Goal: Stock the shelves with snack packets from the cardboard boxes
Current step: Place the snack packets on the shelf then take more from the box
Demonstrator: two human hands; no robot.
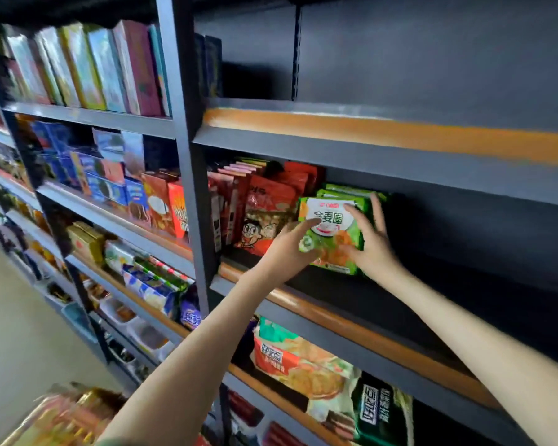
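**On the dark grey shelving, a green packet being seated**

The aisle is lined with grey metal racks with orange-trimmed edges, and the work is on the middle shelf (351,320) of the right-hand bay. The green packet (331,231) stands upright near the shelf's front, at the head of a row of matching green packets (351,189) that runs back toward the rear panel.

Both hands are on it. The left hand (289,244) grasps the lower left corner, its thumb laid across the printed face and the other fingers tucked under and behind. The right hand (372,246) is spread flat against the right side, its fingers (376,204) straight and splayed rather than curled. It seems to be steadying and pressing, not gripping.

To finish this well, I would push the packet squarely back until it meets the one behind. The face should stay forward and the base flat on the shelf, and the left hand should let go only once the packet stands by itself. The packet is soft, so too much pressure from the right palm could crease it or tip the row.

Just left, touching or nearly so, stand red snack packets (268,217). The shelf below holds orange and green biscuit packs (298,365). Near the bottom left is a blurred heap of orange wrappers (62,416), possibly the supply box.
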